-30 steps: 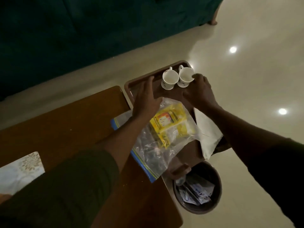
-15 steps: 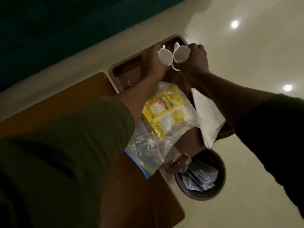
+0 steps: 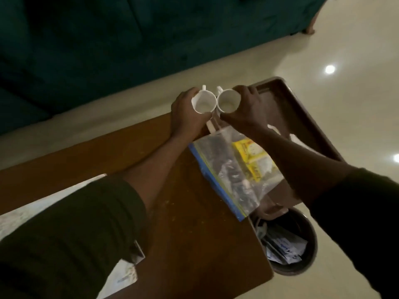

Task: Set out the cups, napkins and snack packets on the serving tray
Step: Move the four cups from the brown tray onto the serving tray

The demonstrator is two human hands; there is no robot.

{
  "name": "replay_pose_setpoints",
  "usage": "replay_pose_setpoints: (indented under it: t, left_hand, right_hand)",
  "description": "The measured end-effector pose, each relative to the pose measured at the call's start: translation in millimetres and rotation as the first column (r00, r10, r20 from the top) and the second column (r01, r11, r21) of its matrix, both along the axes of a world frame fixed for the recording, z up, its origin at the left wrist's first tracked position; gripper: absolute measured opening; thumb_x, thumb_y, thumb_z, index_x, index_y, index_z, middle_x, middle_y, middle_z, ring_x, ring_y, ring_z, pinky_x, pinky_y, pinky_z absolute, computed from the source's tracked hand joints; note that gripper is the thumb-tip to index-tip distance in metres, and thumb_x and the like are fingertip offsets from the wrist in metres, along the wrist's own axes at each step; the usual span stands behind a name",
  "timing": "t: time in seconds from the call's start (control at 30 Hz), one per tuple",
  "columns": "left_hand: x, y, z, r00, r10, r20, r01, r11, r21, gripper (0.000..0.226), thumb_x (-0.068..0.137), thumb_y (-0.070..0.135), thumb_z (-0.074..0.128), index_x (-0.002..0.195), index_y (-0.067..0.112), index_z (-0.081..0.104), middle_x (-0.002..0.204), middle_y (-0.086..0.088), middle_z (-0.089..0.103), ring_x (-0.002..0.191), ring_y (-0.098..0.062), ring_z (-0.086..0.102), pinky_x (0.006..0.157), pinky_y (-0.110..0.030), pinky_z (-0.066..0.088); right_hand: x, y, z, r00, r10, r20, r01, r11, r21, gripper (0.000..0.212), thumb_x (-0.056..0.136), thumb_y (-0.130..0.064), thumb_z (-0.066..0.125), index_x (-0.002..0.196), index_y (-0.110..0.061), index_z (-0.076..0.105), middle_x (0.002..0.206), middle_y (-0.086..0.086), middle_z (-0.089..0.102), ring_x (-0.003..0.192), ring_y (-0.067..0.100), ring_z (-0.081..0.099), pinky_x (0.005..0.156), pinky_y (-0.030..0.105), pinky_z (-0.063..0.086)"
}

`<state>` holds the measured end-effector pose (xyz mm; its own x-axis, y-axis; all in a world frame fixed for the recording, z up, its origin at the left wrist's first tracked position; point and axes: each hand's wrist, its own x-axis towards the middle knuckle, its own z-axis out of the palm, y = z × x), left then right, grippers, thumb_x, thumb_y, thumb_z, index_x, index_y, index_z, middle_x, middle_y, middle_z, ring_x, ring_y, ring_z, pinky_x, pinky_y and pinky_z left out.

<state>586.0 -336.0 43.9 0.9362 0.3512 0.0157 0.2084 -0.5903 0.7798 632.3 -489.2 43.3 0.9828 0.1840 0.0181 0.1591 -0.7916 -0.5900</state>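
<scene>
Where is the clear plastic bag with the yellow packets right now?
In the head view, the clear bag lies just right of centre, half on the wooden table and half on the brown tray, between the forearms, with the waste bin just beyond it.

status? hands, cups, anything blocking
Left hand grip on left cup, right hand on right cup. Both lifted, side by side. Zip bag lies across tray edge.

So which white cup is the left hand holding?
The left hand grips the white ceramic cup nearer the sofa; the right hand's cup sits trayward.
</scene>
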Motion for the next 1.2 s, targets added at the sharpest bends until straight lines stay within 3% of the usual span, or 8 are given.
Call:
replay_pose_setpoints:
  t: [0.27,0.37,0.53,0.67,0.8,0.93,1.03,1.2]
  left_hand:
    - [-117.7,155.2,32.8,0.987,0.152,0.059,-0.156,0.986,0.052,0.068,0.070,0.036,0.082,0.129,0.014,0.057,0.129,-0.005,0.063,0.111,-0.019,0.060,0.092,-0.036,0.053]
    - [-173.0,210.0,43.7,0.966,0.243,0.087,-0.247,0.968,0.042,0.065,0.069,0.035,0.083,0.126,0.015,0.059,0.126,-0.005,0.065,0.107,-0.017,0.062,0.087,-0.029,0.052]
    - [-280.0,275.9,49.9,0.935,0.347,0.080,-0.347,0.938,-0.010,0.052,0.072,0.036,0.080,0.117,0.025,0.058,0.113,0.011,0.065,0.094,-0.005,0.061,0.083,-0.027,0.054]
    - [-357.0,292.2,43.6,0.884,0.454,0.108,-0.457,0.889,0.007,0.059,0.070,0.034,0.081,0.123,0.025,0.057,0.115,0.006,0.066,0.104,-0.010,0.063,0.084,-0.034,0.055]
    - [-415.0,288.6,34.8,0.886,0.449,0.120,-0.460,0.882,0.099,0.063,0.067,0.026,0.084,0.123,0.013,0.058,0.119,-0.004,0.063,0.111,-0.015,0.059,0.091,-0.039,0.054]
    - [-452.8,286.3,17.1,0.891,0.420,0.172,-0.452,0.859,0.242,0.060,0.064,0.021,0.086,0.115,0.012,0.058,0.105,-0.011,0.069,0.102,-0.013,0.056,0.098,-0.012,0.039]
    - [-482.1,284.7,-6.3,0.865,0.501,0.031,-0.498,0.849,0.174,0.059,0.066,0.027,0.085,0.117,0.010,0.060,0.110,-0.010,0.068,0.104,-0.016,0.061,0.088,-0.022,0.049]
    - [-521.0,288.3,-41.9,0.860,0.503,-0.086,-0.491,0.862,0.130,0.068,0.062,0.028,0.087,0.122,0.015,0.058,0.115,-0.009,0.067,0.105,-0.008,0.052,0.084,-0.015,0.040]
  right_hand:
    - [-81.6,163.1,32.8,0.969,0.247,0.021,-0.248,0.966,0.078,0.063,0.067,-0.032,0.080,0.119,-0.011,0.052,0.121,0.010,0.053,0.098,0.021,0.054,0.073,0.025,0.037]
    - [-122.2,228.2,44.2,0.940,0.340,0.024,-0.340,0.933,0.117,0.065,0.068,-0.036,0.080,0.121,-0.012,0.050,0.124,0.010,0.052,0.099,0.021,0.054,0.074,0.027,0.042]
    - [-199.5,309.2,47.9,0.830,0.557,-0.027,-0.554,0.829,0.075,0.068,0.065,-0.032,0.083,0.122,-0.014,0.050,0.125,0.007,0.052,0.106,0.019,0.053,0.078,0.028,0.048]
    - [-264.8,337.7,35.9,0.775,0.628,-0.075,-0.617,0.776,0.128,0.064,0.060,-0.021,0.080,0.118,-0.013,0.053,0.120,0.004,0.054,0.107,0.016,0.050,0.079,0.026,0.047]
    - [-321.6,338.4,16.6,0.731,0.670,-0.128,-0.655,0.742,0.146,0.067,0.058,-0.025,0.080,0.119,-0.014,0.052,0.119,0.003,0.053,0.103,0.017,0.056,0.076,0.024,0.048]
    - [-360.8,331.7,1.5,0.683,0.717,-0.141,-0.725,0.689,-0.007,0.066,0.059,-0.040,0.073,0.119,-0.019,0.053,0.118,0.000,0.056,0.105,0.019,0.055,0.085,0.034,0.050]
    - [-383.4,329.7,-7.5,0.677,0.732,-0.077,-0.736,0.673,-0.077,0.063,0.056,-0.040,0.070,0.113,-0.018,0.058,0.108,-0.002,0.060,0.097,0.017,0.056,0.081,0.025,0.041]
    - [-408.7,326.9,-25.9,0.609,0.765,-0.210,-0.784,0.621,-0.012,0.064,0.060,-0.032,0.066,0.121,-0.026,0.048,0.116,-0.010,0.052,0.103,0.016,0.050,0.075,0.031,0.049]
